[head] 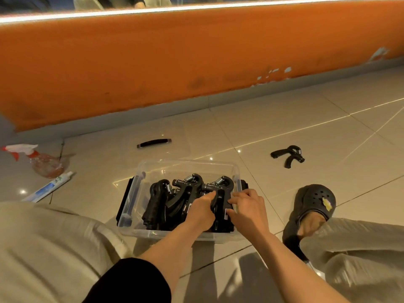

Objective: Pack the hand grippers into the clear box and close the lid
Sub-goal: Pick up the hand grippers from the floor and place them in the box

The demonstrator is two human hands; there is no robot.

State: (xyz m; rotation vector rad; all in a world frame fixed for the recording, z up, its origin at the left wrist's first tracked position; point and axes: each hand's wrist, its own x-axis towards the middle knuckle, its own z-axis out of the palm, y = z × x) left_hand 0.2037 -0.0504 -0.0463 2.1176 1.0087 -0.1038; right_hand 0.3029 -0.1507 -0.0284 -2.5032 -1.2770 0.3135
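The clear box sits on the tiled floor with several black hand grippers packed inside. The left hand and right hand both grip one gripper at the box's right end. One loose gripper lies well apart on the floor.

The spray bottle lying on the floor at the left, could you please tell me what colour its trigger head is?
Red and white, seen in the head view on the clear spray bottle.
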